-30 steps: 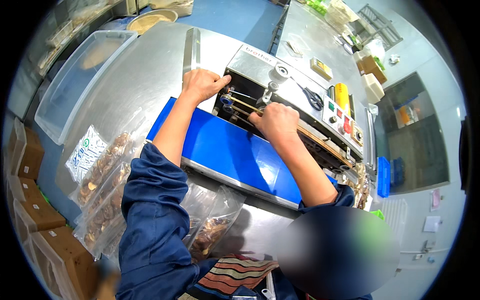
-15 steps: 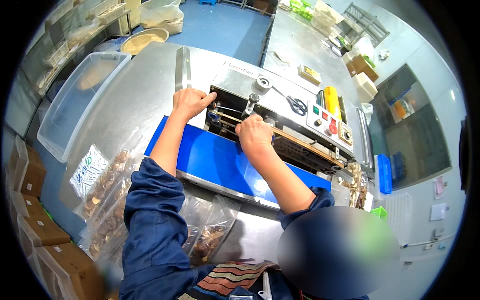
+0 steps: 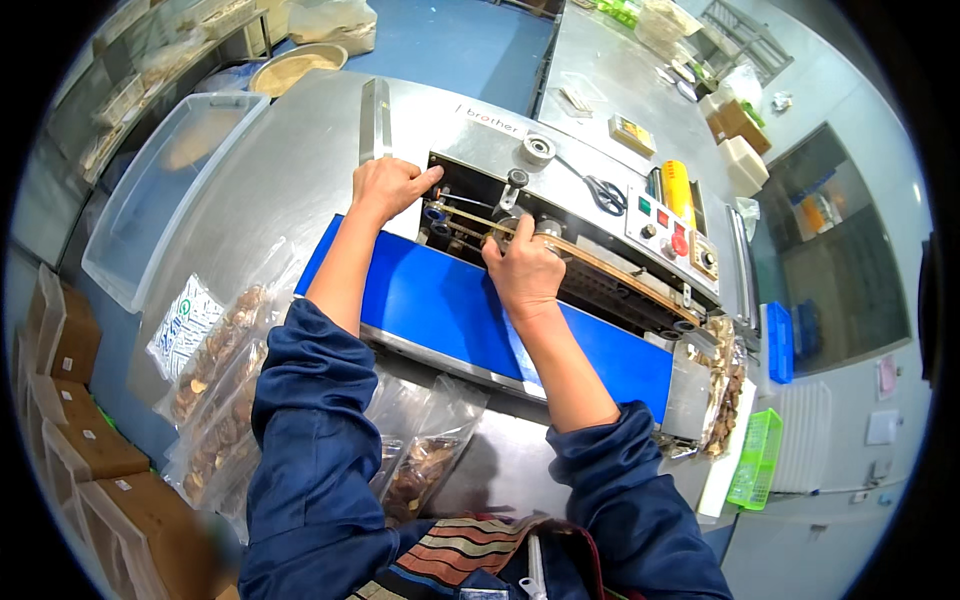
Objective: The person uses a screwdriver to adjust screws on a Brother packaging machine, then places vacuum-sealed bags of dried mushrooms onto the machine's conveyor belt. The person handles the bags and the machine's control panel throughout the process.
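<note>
A band sealer (image 3: 590,240) with a metal housing, open front and blue conveyor belt (image 3: 440,310) stands before me on the steel table. My left hand (image 3: 392,186) is closed at the left end of the housing, with its thumb side against the edge. Inside the open front, my right hand (image 3: 525,268) is closed beside the brass-coloured sealing band (image 3: 610,268); what its fingers pinch there is hidden. A black knob (image 3: 517,178) rises just behind the right hand. Scissors (image 3: 606,195) and a grey roller (image 3: 538,149) lie on top of the housing.
Clear bags of dried brown slices (image 3: 212,375) lie at left, with another such bag (image 3: 425,470) in front. A clear plastic tub (image 3: 150,215) stands far left, above cardboard boxes (image 3: 95,430). Right are a green basket (image 3: 757,458) and a control panel (image 3: 672,235).
My right hand has shifted and turned, thumb side now raised. A dark blurred shape at lower right has gone, uncovering my right sleeve and the green basket. The view has tilted slightly.
</note>
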